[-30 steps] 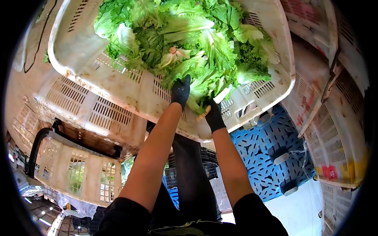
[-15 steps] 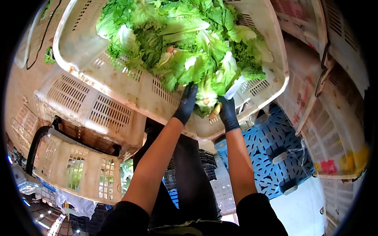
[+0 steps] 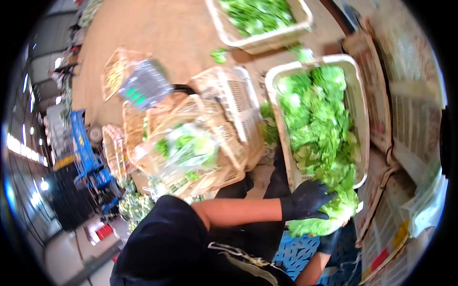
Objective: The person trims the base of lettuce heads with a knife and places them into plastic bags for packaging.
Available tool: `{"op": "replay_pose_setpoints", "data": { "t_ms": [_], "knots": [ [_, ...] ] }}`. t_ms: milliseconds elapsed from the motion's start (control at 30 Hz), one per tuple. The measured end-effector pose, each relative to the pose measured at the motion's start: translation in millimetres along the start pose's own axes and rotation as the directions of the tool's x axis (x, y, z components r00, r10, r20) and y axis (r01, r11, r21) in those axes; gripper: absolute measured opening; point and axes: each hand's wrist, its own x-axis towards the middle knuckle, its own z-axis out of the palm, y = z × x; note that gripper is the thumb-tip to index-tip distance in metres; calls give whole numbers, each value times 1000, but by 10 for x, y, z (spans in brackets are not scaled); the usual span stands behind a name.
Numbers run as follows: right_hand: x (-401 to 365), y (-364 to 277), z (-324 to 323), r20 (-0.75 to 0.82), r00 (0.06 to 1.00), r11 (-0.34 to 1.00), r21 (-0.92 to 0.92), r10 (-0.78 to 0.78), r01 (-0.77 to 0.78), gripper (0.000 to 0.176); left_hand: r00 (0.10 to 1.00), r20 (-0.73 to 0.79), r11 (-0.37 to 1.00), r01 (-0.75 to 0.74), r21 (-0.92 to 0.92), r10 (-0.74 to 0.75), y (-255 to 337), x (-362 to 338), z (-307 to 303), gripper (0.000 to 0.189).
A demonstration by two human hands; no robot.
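Note:
A head of leafy green lettuce (image 3: 341,209) is held over the near end of a cream plastic crate (image 3: 282,128) filled with more lettuce (image 3: 317,109). My left hand (image 3: 307,200), in a black glove, grips the head's left side with its fingers spread over the leaves. Below the head is my right hand (image 3: 330,240), also gloved in black, with its fingers mostly hidden by the leaves. A small white piece, seemingly the tip of a knife blade (image 3: 360,206), shows past the head's right edge; the handle is hidden.
Another crate (image 3: 248,45) of greens stands at the top. Left of my legs are stacked crates (image 3: 243,105) and a clear bag of greens (image 3: 191,145). Several tall crates (image 3: 377,95) line the right. A blue slotted plastic surface (image 3: 293,250) lies below my hands.
The view has swung left, bringing the floor and the stacked crates into sight. Both hands have come nearer with the lettuce head, which is lifted off the pile.

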Motion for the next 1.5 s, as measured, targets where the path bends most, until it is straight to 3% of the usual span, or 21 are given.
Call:
{"op": "replay_pose_setpoints", "data": {
  "t_ms": [67,100,133,200,233,267,300,467,533,667,767,800,900,933,1033,1133,1200,1267,1333,1433,1500],
  "knots": [
    [-559,383,-346,-107,985,607,794,135,3,46,982,85,986,-169,-8,169,410,-121,-927,66],
    [-761,614,-416,-110,976,197,978,186,73,46,903,-219,928,-372,29,369,531,-149,-1027,65],
    [-935,835,-535,-95,973,-247,958,210,147,45,900,-203,922,-378,79,386,651,-180,-1181,70],
    [-1215,1201,-1043,-52,994,-756,645,101,111,41,956,-84,732,-271,-625,282,818,-181,-1433,73],
    [-1338,1334,-1572,-45,999,-849,528,-2,22,37,951,80,603,-123,-788,298,817,-178,-1542,71],
    [-1457,1486,-1927,-45,993,-910,405,-110,-82,33,933,0,511,-197,-837,359,557,-24,-1234,63],
    [-1425,1650,-1981,-110,944,-911,318,-311,-263,36,934,29,384,-118,-916,355,486,-42,-1192,61],
    [-1470,1886,-2282,39,981,-648,746,-190,-155,28,955,199,-112,227,-967,221,603,-629,-1419,55],
    [-1440,1872,-2204,-317,922,-115,931,221,347,22,938,263,-220,312,-924,227,665,-774,-1516,52],
    [-1659,2155,-2392,-396,918,-297,879,-23,372,22,886,387,-315,455,-833,256,925,-935,-1645,47],
    [-1813,2137,-2913,-701,712,15,712,-45,702,27,796,441,-376,591,-714,414,943,-1037,-1792,43],
    [-1864,2153,-3039,-727,683,60,680,-73,730,29,664,435,-362,720,-592,608,873,-1042,-1794,46],
    [-1953,2123,-3064,-716,691,82,686,-100,723,33,793,551,-373,608,-701,259,1049,-1389,-1683,51],
    [-1964,2126,-3043,-717,688,98,681,-109,725,34,775,590,-279,528,-802,-227,1201,-1512,-1699,51],
    [-2041,2212,-3018,-689,711,73,709,-145,702,36,846,501,-216,532,-819,182,1189,-1477,-1743,38],
    [-2114,2202,-2972,-709,697,14,700,-106,714,37,824,465,26,499,-866,-323,1282,-1691,-1710,37],
    [-2151,2202,-2952,-724,687,-26,689,-68,724,33,865,410,149,464,-873,-287,1329,-1615,-1685,32],
    [-2169,2217,-2947,-729,681,-36,684,-69,729,32,927,375,427,348,-834,-22,916,-1582,-1510,36],
    [-2168,2207,-2887,-692,715,-43,721,-98,692,33,870,483,164,494,-854,-103,995,-1755,-1487,40],
    [-1998,2150,-2514,-564,815,28,820,-132,572,37,858,499,-247,514,-822,124,1258,-1511,-1454,44],
    [-1900,2113,-2228,-477,874,80,871,-95,484,35,865,453,-346,501,-794,214,1487,-1461,-1610,42]
  ]
}}
